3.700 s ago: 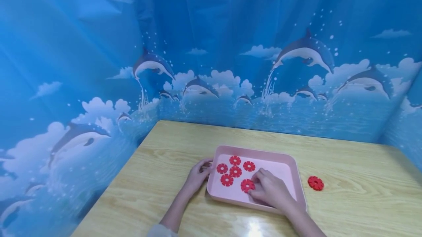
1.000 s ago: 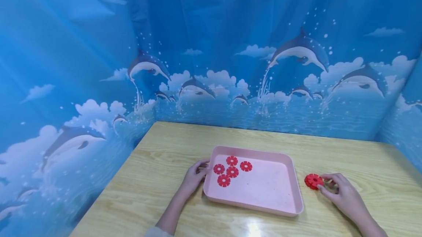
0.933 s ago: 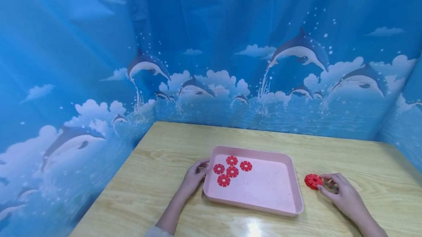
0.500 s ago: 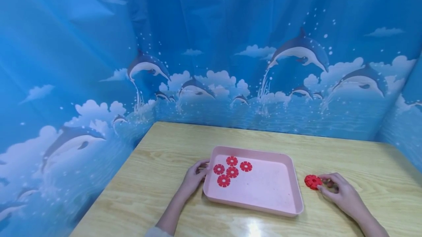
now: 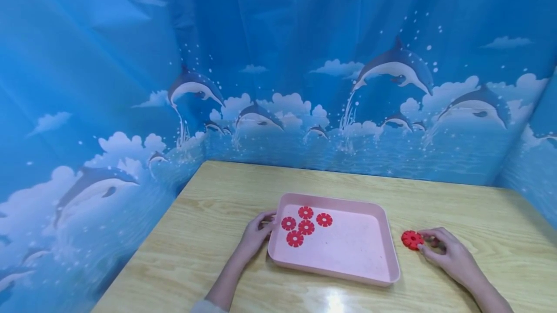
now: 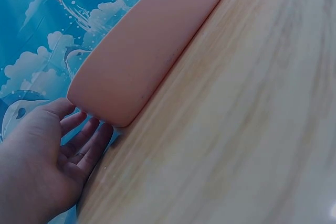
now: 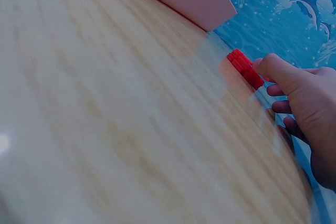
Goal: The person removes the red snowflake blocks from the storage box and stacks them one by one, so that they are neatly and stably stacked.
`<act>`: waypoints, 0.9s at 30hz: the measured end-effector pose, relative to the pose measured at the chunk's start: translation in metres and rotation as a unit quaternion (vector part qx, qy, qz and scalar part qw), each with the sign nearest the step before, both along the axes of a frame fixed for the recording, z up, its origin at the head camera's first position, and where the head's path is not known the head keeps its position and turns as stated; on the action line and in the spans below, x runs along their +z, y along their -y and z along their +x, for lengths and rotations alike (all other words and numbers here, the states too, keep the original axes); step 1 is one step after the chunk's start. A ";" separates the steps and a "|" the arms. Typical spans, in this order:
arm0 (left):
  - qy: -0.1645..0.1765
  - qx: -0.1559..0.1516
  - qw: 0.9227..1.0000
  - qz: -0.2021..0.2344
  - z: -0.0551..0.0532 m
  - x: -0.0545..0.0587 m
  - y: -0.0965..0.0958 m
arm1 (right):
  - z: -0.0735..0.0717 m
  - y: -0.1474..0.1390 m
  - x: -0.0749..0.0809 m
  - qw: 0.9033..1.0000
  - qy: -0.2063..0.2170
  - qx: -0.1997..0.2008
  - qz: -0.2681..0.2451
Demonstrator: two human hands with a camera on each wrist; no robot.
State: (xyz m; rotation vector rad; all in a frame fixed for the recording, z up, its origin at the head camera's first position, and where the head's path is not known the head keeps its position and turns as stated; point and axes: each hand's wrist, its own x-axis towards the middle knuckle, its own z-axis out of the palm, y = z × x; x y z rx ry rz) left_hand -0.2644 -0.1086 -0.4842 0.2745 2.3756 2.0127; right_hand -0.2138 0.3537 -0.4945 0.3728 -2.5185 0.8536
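Observation:
Several flat red notched discs with centre holes, like snowflake building pieces point(image 5: 306, 227), lie flat toward the left of a shallow pink tray point(image 5: 348, 280). My left hand point(image 5: 254, 235) rests at the tray's left end; in the left wrist view its loosely extended fingers point(image 6: 94, 142) touch the outer wall at a corner. Right of the tray, a small stack of the same red discs point(image 5: 411, 239) sits on the table. Thumb and forefinger of my right hand point(image 5: 452, 257) pinch the stack's right edge. In the right wrist view the stacked discs point(image 7: 243, 66) show edge-on, layered.
The wooden table point(image 5: 243, 182) carries everything. A blue curtain printed with dolphins point(image 5: 278, 61) hangs along its back and left sides. Glare point(image 5: 335, 301) shows near the front of the table.
A disc that my right hand held in the tray now sits on the stack outside. During the last second its top disc slid slightly left, lining up. My left hand stays put.

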 end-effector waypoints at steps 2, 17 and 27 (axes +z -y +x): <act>0.001 0.000 1.000 0.001 0.000 0.000 0.000 | 0.000 0.000 0.000 1.000 -0.003 0.001 0.001; -0.004 -0.009 1.000 0.009 0.018 0.031 -0.005 | -0.001 0.001 0.001 1.000 0.007 -0.004 0.008; -0.006 -0.007 1.000 0.006 0.016 0.028 -0.004 | -0.001 0.002 0.002 1.000 0.008 -0.011 0.013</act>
